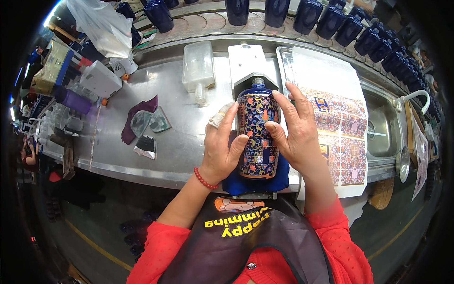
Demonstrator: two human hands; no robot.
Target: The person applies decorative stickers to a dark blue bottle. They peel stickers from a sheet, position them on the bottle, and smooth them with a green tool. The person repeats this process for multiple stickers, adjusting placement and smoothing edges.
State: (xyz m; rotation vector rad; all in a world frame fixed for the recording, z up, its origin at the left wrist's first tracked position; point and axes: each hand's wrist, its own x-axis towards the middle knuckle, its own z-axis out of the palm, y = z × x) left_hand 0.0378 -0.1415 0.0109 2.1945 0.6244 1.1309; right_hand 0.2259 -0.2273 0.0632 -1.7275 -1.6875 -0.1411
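A dark blue glass bottle (258,137) with a colourful floral pattern lies in front of me, its neck pointing away. My left hand (221,150) grips its left side, fingers along the edge and the thumb close to its front. A whitish wrap covers one left fingertip, and red beads circle that wrist. From the right, my right hand (299,128) presses its thumb on the patterned front and its index finger near the shoulder; its other fingers are raised. Beneath the bottle's base is a blue cloth pad (279,177). Its underside is hidden.
Patterned decal sheets (352,142) lie to the right, beside a sink (380,120) with a white faucet (418,96). A clear, empty-looking bottle (197,66) lies beyond my left hand. Scraps (141,120) rest farther left. Several dark blue bottles (237,12) stand along the far conveyor.
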